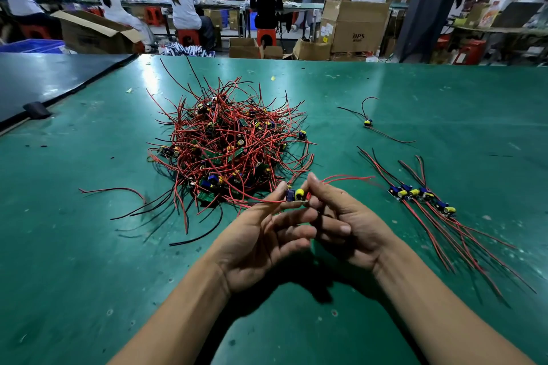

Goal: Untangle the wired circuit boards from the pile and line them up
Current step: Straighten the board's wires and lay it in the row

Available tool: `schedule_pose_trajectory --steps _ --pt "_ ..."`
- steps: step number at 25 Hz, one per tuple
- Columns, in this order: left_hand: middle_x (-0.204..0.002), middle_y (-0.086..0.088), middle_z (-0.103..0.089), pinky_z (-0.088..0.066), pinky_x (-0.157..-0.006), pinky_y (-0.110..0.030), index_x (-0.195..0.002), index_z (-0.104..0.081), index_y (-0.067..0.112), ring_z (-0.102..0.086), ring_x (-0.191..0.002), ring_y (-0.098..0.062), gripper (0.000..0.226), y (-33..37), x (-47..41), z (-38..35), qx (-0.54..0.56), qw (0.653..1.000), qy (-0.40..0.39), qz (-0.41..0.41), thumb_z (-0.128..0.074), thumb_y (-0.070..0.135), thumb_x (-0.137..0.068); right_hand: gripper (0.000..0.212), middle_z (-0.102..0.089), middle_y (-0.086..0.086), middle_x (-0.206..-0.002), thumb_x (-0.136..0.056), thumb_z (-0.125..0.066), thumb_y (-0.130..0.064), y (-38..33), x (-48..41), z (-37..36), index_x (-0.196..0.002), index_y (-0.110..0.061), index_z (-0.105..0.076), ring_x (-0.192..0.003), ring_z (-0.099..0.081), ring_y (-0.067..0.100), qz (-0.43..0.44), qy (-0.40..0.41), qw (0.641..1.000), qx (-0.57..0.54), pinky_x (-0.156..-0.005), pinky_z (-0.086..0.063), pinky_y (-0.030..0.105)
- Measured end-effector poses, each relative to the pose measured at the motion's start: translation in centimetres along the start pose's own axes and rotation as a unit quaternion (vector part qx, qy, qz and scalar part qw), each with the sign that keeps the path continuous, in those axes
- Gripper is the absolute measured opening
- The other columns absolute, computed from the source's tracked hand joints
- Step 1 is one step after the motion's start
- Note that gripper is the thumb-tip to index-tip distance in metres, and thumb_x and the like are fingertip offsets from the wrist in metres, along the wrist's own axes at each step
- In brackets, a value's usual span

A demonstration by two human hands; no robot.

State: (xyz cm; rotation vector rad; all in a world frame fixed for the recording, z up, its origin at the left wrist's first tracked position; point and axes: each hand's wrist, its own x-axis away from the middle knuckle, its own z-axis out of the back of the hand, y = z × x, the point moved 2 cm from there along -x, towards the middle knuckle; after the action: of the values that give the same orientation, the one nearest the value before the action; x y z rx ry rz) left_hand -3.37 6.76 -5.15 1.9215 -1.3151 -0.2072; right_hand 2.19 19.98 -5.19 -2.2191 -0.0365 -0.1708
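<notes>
Left hand (261, 243) and right hand (347, 231) pinch one circuit board (296, 196) between fingertips, above the table (74, 261), beside the pile (228, 145). Draw its trailing wires free slowly before adding it to the row (422, 197).

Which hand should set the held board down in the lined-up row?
Right, probably. The right hand pinches the board at the end nearer the row, which lies to the right. The left hand holds the other end, on the pile side, and would have to cross over.
</notes>
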Motion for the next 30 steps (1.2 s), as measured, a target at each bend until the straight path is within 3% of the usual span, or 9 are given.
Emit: schedule_pose_trajectory --steps 4,8,10,13,17,21,24,27,30 --pt "-0.08 -0.011 -0.075 -0.057 -0.051 -0.024 -0.08 -0.076 0.006 -0.071 -0.058 -0.014 0.03 0.2 0.1 0.2 -0.004 1.0 0.018 -0.025 -0.073 0.032 -0.064 0.026 -0.058 -0.005 -0.065 -0.075 -0.084 -0.039 0.3 -0.6 1.0 -0.078 -0.02 -0.068 -0.033 -0.034 -0.001 -0.01 0.0 0.996 0.084 -0.032 -0.02 0.012" --pt "-0.082 -0.018 -0.07 -0.059 -0.06 -0.029 -0.089 -0.059 0.007 -0.072 -0.068 -0.024 0.026 -0.1 -0.3 0.3 -0.069 0.986 0.057 -0.139 -0.073 0.007 -0.067 0.037 -0.065 0.003 -0.077 -0.062 -0.092 -0.045 0.4 -0.9 2.0 -0.083 -0.021 -0.073 -0.057 -0.049 0.013 0.021 0.046 0.989 0.141 -0.059 -0.037 0.026" --pt "-0.078 -0.016 -0.065 -0.058 -0.064 -0.031 -0.089 -0.058 0.005 -0.067 -0.068 -0.024 0.025 -0.2 -0.3 0.5 -0.157 0.964 0.108 -0.186 -0.074 -0.001 -0.071 0.037 -0.066 0.001 -0.077 -0.063 -0.09 -0.047 0.4 -0.8 2.1 -0.086 -0.023 -0.075 -0.058 -0.05 0.01 0.047 0.069 0.973 0.216 -0.053 -0.041 0.021" --pt "-0.075 -0.017 -0.068 -0.055 -0.07 -0.039 -0.093 -0.058 -0.002 -0.063 -0.07 -0.026 0.021 -0.6 -0.1 0.6 -0.284 0.921 0.143 -0.227 -0.072 -0.005 -0.079 0.025 -0.066 -0.007 -0.069 -0.074 -0.083 -0.043 0.1 -0.3 1.9 -0.087 -0.023 -0.076 -0.05 -0.045 0.003 0.102 0.092 0.936 0.323 -0.043 -0.034 0.015" --pt "-0.082 -0.023 -0.072 -0.058 -0.074 -0.047 -0.098 -0.057 -0.003 -0.066 -0.073 -0.029 0.023 -0.8 -0.3 0.6 -0.312 0.909 0.153 -0.231 -0.072 -0.005 -0.081 0.008 -0.067 -0.008 -0.065 -0.086 -0.078 -0.023 -0.2 -0.1 1.7 -0.083 -0.017 -0.075 -0.052 -0.053 -0.002 0.146 0.111 0.904 0.385 -0.049 -0.039 0.009" --pt "-0.085 -0.017 -0.073 -0.06 -0.063 -0.032 -0.104 -0.058 -0.002 -0.072 -0.072 -0.027 0.025 -0.8 -0.5 0.8 -0.218 0.948 0.124 -0.196 -0.068 -0.006 -0.082 0.005 -0.069 -0.003 -0.071 -0.085 -0.076 -0.015 0.0 -0.5 1.5 -0.082 -0.019 -0.075 -0.062 -0.06 0.006 0.125 0.123 0.949 0.263 -0.055 -0.047 0.017" --pt "-0.089 -0.018 -0.072 -0.061 -0.066 -0.03 -0.106 -0.062 -0.002 -0.073 -0.077 -0.029 0.034 -0.5 -0.6 1.0 -0.155 0.969 0.096 -0.165 -0.071 0.0 -0.074 0.017 -0.067 -0.001 -0.074 -0.067 -0.083 -0.031 0.0 -0.6 1.6 -0.08 -0.023 -0.077 -0.063 -0.057 0.012 0.101 0.134 0.966 0.197 -0.06 -0.045 0.027" --pt "-0.085 -0.015 -0.072 -0.06 -0.065 -0.03 -0.112 -0.064 -0.001 -0.073 -0.078 -0.03 0.039 -0.6 -0.6 1.1 -0.156 0.975 0.064 -0.145 -0.071 0.001 -0.074 0.025 -0.065 0.001 -0.074 -0.06 -0.087 -0.039 0.0 -0.5 1.7 -0.077 -0.023 -0.077 -0.058 -0.053 0.011 0.088 0.137 0.969 0.186 -0.055 -0.045 0.027" --pt "-0.085 -0.019 -0.072 -0.059 -0.064 -0.033 -0.103 -0.067 0.001 -0.073 -0.077 -0.032 0.023 -0.7 -0.7 1.2 -0.179 0.971 0.078 -0.138 -0.069 0.0 -0.079 0.024 -0.063 0.001 -0.068 -0.061 -0.087 -0.042 -0.1 -0.3 1.7 -0.071 -0.023 -0.075 -0.053 -0.046 0.01 0.094 0.131 0.962 0.22 -0.049 -0.039 0.023"
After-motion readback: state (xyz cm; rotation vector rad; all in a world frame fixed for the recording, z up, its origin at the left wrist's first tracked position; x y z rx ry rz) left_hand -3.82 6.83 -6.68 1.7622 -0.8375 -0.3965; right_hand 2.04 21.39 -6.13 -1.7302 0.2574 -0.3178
